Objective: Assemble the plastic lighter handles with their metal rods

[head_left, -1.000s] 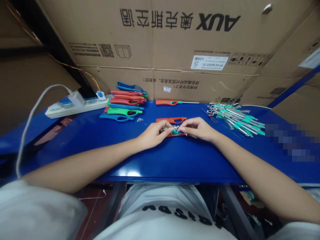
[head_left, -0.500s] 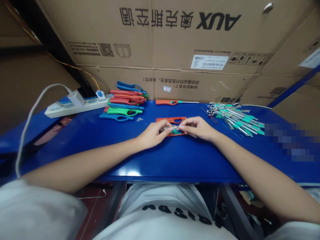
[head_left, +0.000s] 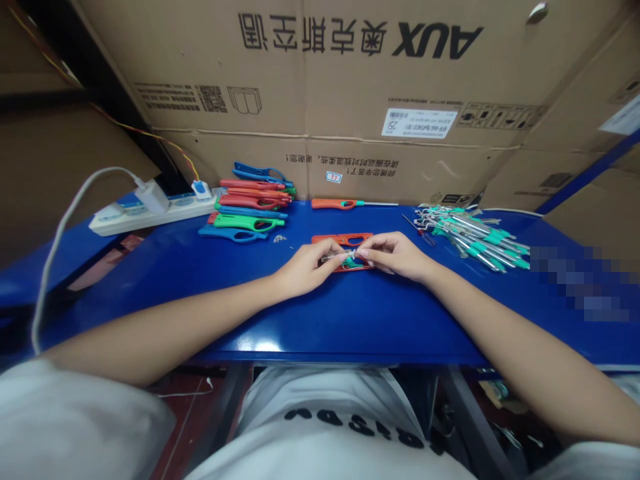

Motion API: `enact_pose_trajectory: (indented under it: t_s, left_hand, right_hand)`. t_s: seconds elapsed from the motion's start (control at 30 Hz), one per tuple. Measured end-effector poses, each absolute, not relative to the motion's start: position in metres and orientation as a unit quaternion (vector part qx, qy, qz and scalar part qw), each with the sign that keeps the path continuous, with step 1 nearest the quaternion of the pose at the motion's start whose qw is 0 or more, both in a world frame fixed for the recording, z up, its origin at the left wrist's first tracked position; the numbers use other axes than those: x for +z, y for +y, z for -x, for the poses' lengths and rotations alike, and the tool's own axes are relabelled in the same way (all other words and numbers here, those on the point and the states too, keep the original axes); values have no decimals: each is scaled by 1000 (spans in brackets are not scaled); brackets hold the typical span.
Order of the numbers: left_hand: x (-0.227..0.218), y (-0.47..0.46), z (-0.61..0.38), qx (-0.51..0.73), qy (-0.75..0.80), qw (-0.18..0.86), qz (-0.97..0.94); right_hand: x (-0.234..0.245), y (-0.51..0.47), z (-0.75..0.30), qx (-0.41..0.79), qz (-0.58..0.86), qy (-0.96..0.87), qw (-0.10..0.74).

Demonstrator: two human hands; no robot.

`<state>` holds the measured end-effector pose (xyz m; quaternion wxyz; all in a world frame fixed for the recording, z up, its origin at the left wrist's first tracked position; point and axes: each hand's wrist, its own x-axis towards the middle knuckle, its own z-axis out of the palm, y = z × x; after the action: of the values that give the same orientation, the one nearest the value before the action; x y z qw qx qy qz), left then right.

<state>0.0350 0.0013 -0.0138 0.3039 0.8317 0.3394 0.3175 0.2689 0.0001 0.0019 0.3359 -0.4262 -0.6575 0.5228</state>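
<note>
An orange plastic lighter shell (head_left: 343,239) lies flat in the middle of the blue table (head_left: 310,313). My left hand (head_left: 306,268) and my right hand (head_left: 395,255) meet over its near edge. Both pinch a small green and metal part (head_left: 353,261) between their fingertips, and the fingers hide most of it. Both wrists rest on the table.
A stack of red, blue and green lighter shells (head_left: 250,210) lies at the back left. One orange long-nosed lighter (head_left: 350,204) lies by the cardboard box (head_left: 350,100). A heap of metal tubes with green ends (head_left: 473,237) is at the right. A white power strip (head_left: 150,210) sits far left.
</note>
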Motion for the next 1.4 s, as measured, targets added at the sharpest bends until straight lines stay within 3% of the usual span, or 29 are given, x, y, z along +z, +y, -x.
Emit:
enact_pose_trajectory:
  t_s: [1.17,1.4]
  left_hand:
    - [-20,0,-38,323,341,297,-832]
    - [-16,3,-38,334,341,314,-821]
  right_hand:
    - [-5,-1,-255,460,437,-685,357]
    - [1,1,-257,503,442,-650,360]
